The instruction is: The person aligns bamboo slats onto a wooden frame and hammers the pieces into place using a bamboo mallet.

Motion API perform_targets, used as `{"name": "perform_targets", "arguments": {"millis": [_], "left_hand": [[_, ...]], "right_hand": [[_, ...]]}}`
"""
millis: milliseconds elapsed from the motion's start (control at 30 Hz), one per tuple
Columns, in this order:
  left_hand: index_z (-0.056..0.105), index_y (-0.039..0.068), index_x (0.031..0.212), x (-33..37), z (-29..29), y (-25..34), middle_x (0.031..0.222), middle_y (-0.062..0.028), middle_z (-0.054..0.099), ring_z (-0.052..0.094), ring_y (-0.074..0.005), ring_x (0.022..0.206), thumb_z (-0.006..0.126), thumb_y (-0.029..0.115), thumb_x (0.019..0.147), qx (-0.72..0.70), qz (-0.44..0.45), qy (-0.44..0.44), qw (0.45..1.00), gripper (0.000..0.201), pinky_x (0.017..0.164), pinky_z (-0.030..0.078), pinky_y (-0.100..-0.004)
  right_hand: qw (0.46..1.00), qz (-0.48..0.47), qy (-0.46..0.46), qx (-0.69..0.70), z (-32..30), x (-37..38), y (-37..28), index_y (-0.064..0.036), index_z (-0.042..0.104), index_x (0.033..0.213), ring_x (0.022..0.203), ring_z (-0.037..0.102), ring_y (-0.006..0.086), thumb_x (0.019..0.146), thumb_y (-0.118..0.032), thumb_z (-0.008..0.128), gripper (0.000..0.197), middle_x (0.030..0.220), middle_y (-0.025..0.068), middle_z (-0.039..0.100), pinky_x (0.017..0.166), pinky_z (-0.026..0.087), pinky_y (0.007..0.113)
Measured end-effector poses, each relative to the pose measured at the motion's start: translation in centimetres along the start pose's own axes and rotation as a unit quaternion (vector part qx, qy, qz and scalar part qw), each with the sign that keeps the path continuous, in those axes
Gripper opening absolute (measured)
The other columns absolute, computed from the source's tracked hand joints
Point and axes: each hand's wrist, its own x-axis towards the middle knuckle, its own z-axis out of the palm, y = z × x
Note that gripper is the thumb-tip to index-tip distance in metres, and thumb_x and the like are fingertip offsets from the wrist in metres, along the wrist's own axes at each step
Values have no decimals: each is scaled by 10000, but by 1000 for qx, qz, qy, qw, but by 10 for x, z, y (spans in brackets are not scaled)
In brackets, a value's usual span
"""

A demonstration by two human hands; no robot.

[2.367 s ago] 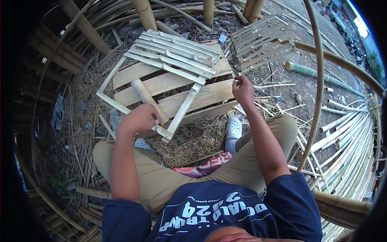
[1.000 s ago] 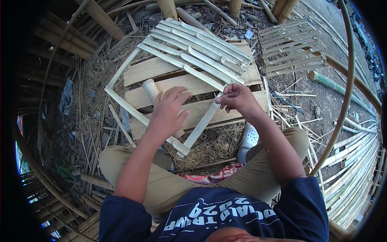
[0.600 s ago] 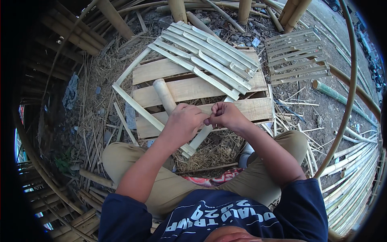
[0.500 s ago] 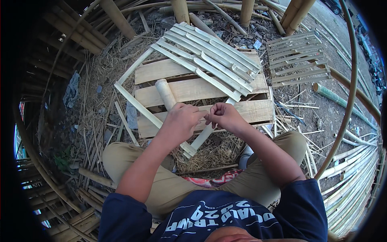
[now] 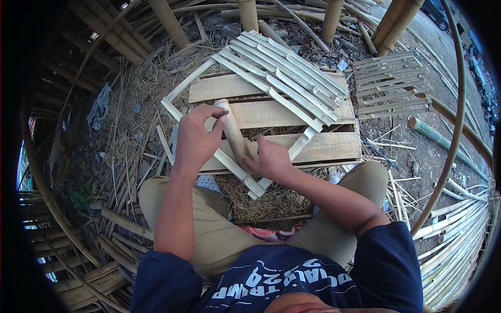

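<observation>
A short, thick bamboo piece [image 5: 233,130] lies aslant over the wooden slats [image 5: 308,146] in front of me. My right hand [image 5: 272,158] is at its near end, with the thumb and fingers curled about it. My left hand [image 5: 198,136] is raised beside the far end, thumb and forefinger pinched together. Something small and dark seems to show at those fingertips, too small to name. Under both hands is a frame of split bamboo strips, with its corner [image 5: 254,190] toward me. Several pale strips [image 5: 284,73] lie side by side across the frame's far part.
A second slatted bamboo panel [image 5: 392,86] lies at the right. Beyond it are a green bamboo pole [image 5: 443,140] and a pile of long split bamboo [image 5: 454,245]. Upright bamboo posts [image 5: 248,15] stand at the back. A bent pole [image 5: 455,130] arcs along the right side.
My hands, together over the frame before, have parted. The left has moved up and left beside the bamboo piece's far end; the right has come to its near end. The view has shifted slightly.
</observation>
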Motion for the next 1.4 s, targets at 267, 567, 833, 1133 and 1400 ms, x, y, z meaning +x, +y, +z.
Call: {"name": "perform_targets", "arguments": {"millis": [267,567,833,1133,1400], "left_hand": [[787,16,1054,4,1,16,1047,-126,791,763,-256,1026,746,49,932,-36,4,7,999,132,939,567,-363],[773,-3,1050,-2,26,18,1022,-140,786,767,-264,959,737,36,927,-73,25,31,997,134,883,580,-373],[796,9,1049,-12,44,22,1014,-130,806,771,-244,969,755,43,936,-64,-48,-111,991,126,910,569,-357],[821,31,1017,-44,80,21,1270,-158,759,712,-316,1183,819,79,877,-81,-9,-306,948,148,1028,526,-377],[826,50,1035,-45,98,28,1496,-250,603,615,-405,1352,832,120,870,-108,-28,-393,913,179,1125,476,-404]], "right_hand": [[993,54,-97,30,10,27,-14,59,710,1100,821,760,402,882,-559,742,656,888,235,755,761,612,498],[926,67,-77,362,-21,21,34,85,667,1155,742,726,204,1027,-445,666,546,865,147,726,631,574,344],[839,42,88,536,-83,-27,87,78,521,1385,1048,708,196,1024,-246,691,515,1154,140,702,903,584,364],[814,164,165,531,-104,-66,153,7,512,1266,966,737,267,767,-12,658,521,1034,158,694,830,618,418],[823,218,167,497,-95,-61,148,15,486,1354,1055,748,256,746,35,643,629,1382,183,687,712,615,370]]}}
